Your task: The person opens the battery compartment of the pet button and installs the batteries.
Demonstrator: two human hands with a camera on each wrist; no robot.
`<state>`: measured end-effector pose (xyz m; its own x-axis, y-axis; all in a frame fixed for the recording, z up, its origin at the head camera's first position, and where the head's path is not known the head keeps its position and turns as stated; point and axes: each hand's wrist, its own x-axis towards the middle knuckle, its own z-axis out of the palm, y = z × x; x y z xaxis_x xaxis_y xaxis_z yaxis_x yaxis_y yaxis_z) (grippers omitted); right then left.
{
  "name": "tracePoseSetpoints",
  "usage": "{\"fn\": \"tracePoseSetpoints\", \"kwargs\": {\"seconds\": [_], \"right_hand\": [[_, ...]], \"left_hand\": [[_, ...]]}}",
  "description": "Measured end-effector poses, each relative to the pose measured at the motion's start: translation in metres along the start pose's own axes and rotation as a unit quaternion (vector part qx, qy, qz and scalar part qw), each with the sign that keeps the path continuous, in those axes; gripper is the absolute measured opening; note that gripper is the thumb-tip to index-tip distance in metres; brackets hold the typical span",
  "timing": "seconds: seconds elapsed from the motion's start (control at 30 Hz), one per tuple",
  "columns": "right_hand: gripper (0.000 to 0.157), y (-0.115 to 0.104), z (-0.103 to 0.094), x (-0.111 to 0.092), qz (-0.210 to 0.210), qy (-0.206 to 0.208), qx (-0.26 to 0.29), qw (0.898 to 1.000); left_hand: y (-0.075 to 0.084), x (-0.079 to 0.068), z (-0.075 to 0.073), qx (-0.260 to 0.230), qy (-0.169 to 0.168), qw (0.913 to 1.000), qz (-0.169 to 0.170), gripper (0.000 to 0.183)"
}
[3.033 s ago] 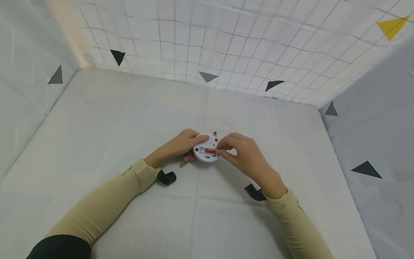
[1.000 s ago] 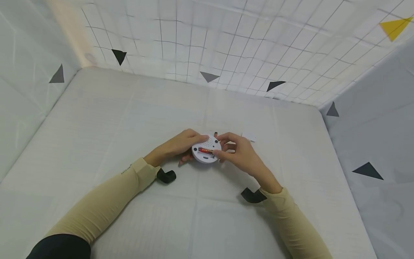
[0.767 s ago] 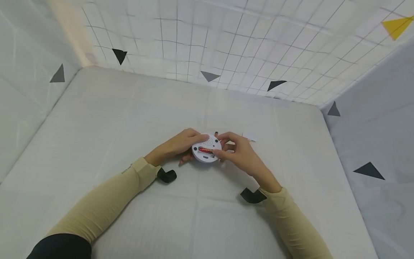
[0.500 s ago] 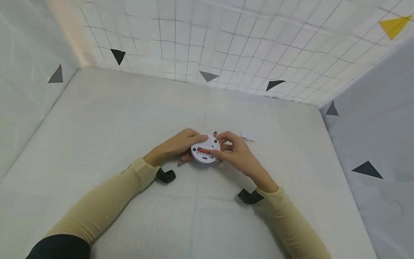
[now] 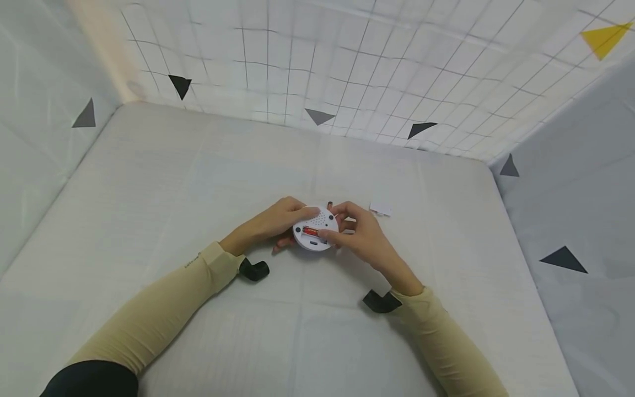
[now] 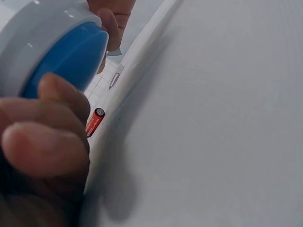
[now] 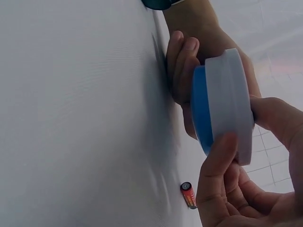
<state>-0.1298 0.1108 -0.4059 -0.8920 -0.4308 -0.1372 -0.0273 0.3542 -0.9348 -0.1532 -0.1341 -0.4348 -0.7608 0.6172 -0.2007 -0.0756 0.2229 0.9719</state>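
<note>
A round white device is held bottom up, with speaker holes, dark rubber feet and an uncovered battery compartment. Its blue domed face points down in the left wrist view. My left hand grips its left side, thumb on top and fingers underneath. A red battery lies lengthwise in the compartment. My right hand holds the right rim from below, its thumb pressing over the battery's right end and hiding it. Beyond the device, a second red battery lies on the table, seen also as a battery in the right wrist view.
A small white battery cover lies on the white table beyond my right hand. Black camera mounts stick out at both wrists. White sheet walls with a grid and dark triangles enclose the table.
Three seconds ago my right fingers pinched the battery at the compartment's right end. It now sits in the compartment, my right thumb has slid slightly left over it, and the white cover shows.
</note>
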Motion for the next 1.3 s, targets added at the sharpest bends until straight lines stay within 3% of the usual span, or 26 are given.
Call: {"fn": "tracePoseSetpoints", "kwargs": {"seconds": [0.23,0.43,0.63,0.77,0.97,1.13,1.3], "right_hand": [[0.044,0.000,0.002,0.000,-0.003,0.011,-0.005,1.000],[0.039,0.000,-0.003,0.000,-0.026,0.026,-0.063,0.997],[0.023,0.004,-0.008,0.005,-0.061,0.090,-0.113,0.988],[0.029,0.005,-0.009,0.007,-0.090,0.135,-0.109,0.981],[0.024,0.008,-0.010,0.006,-0.142,0.163,-0.144,0.966],[0.030,0.013,-0.013,0.009,-0.183,0.158,-0.194,0.951],[0.043,0.018,-0.014,0.012,-0.188,0.109,-0.254,0.942]], "left_hand": [[0.000,0.000,0.001,0.002,0.007,1.0000,0.001,0.047],[0.003,-0.002,0.002,0.000,0.006,1.0000,0.000,0.048],[0.004,-0.002,0.003,-0.001,0.009,0.9999,-0.008,0.047],[0.004,-0.002,0.003,-0.004,0.010,0.9998,-0.016,0.047],[0.002,-0.002,0.002,-0.013,0.010,0.9997,-0.016,0.048],[0.002,-0.001,0.002,-0.011,0.014,0.9996,-0.021,0.046],[0.001,0.000,0.002,-0.014,0.011,0.9997,-0.015,0.046]]}}
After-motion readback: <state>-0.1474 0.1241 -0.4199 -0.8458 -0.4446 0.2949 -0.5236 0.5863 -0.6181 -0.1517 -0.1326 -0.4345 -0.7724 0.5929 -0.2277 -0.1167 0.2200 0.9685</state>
